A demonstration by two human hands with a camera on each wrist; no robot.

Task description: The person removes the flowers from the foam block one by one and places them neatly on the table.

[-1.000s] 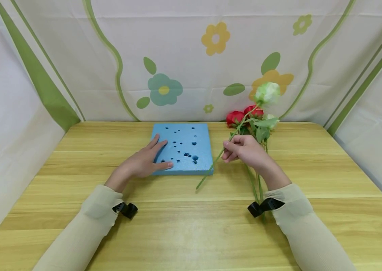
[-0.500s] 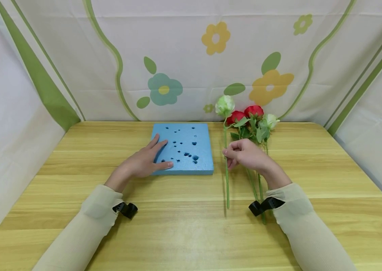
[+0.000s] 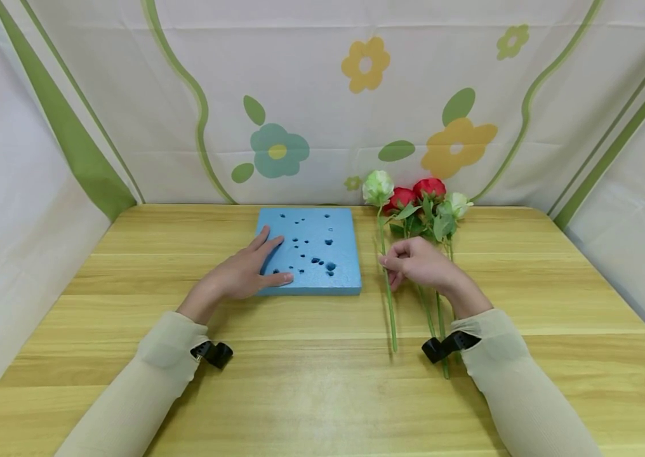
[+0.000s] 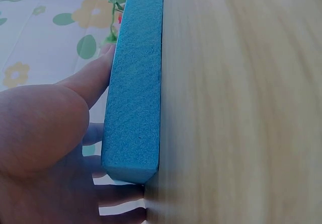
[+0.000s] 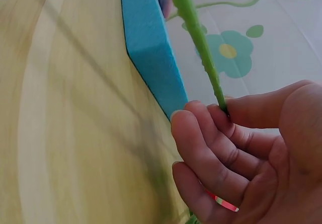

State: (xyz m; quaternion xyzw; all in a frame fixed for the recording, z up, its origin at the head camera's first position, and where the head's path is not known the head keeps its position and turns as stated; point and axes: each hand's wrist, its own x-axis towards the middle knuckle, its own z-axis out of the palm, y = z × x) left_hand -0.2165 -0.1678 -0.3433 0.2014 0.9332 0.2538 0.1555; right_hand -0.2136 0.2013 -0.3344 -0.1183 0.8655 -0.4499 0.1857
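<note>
In the head view my right hand (image 3: 422, 263) pinches the green stem of a pale white-green rose (image 3: 378, 188) between thumb and fingers. The bloom points toward the back curtain and the bare stem end toward me. Up close in the right wrist view, the stem (image 5: 201, 48) runs into the thumb-and-finger pinch. My left hand (image 3: 237, 273) rests with spread fingers on the left side of a blue foam block (image 3: 322, 251) pierced with several holes. Its thumb lies over the front part of the top; in the left wrist view the block's side (image 4: 133, 93) shows beside the palm.
Beyond my right hand lie two red roses, one (image 3: 430, 188) beside the other (image 3: 399, 200), and another white-green rose (image 3: 459, 204). Their stems run toward me, partly under my right hand and wrist. A flower-patterned curtain (image 3: 322, 114) borders the back of the wooden table (image 3: 311, 393).
The held rose has swung from a slant toward the upper right to nearly straight, its bloom moving left and lower. My right hand has shifted slightly toward me. My left hand stays put.
</note>
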